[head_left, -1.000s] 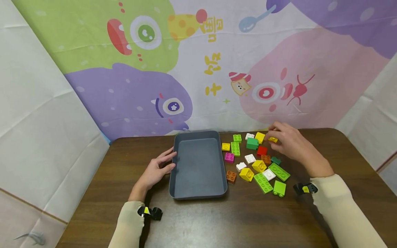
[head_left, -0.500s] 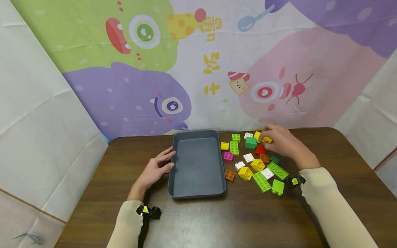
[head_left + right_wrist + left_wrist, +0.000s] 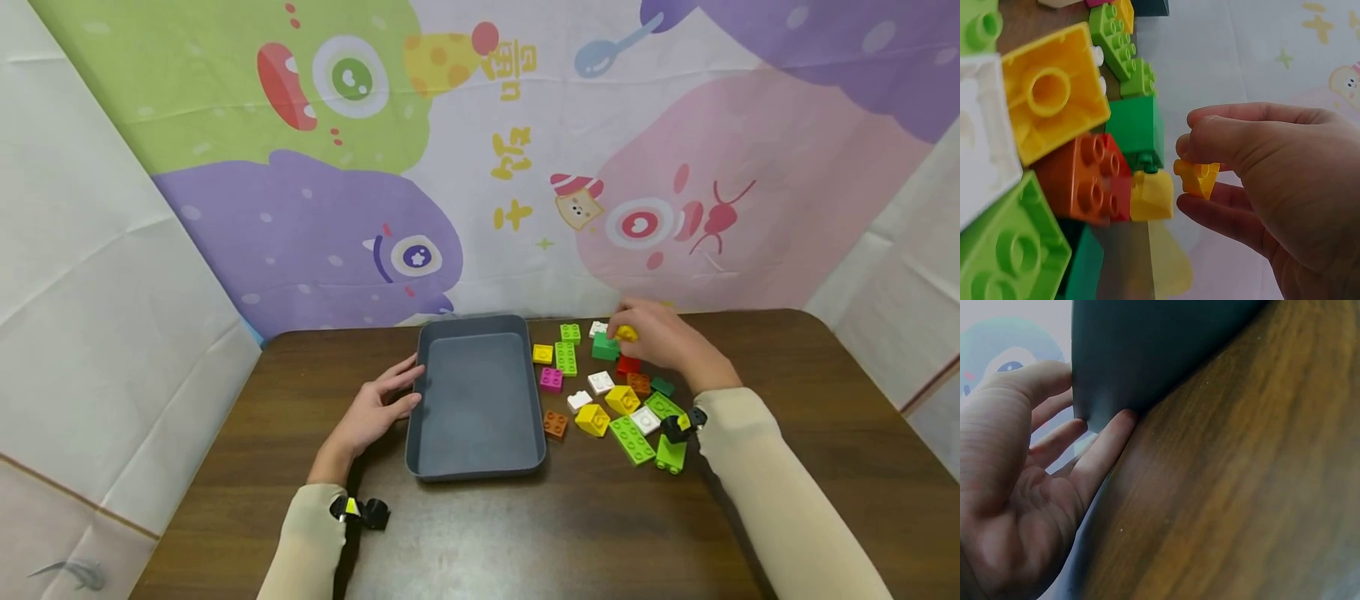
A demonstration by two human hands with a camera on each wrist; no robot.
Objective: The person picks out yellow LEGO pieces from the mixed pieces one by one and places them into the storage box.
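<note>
Leftward travel since the earlier frame: we recorded the right hand [image 3: 660,337] and its small yellow brick [image 3: 627,333] shifted toward frame centre, now near the green brick [image 3: 604,346]. Thumb and fingers pinched the small yellow brick, presumably to keep its grip secure. We noted the left hand [image 3: 372,414], fingers spread against the left wall of the gray tray [image 3: 480,408] at mid-frame, probably steadying it. Inside, we saw only bare floor; loose bricks [image 3: 622,400] lay outside, right.
</note>
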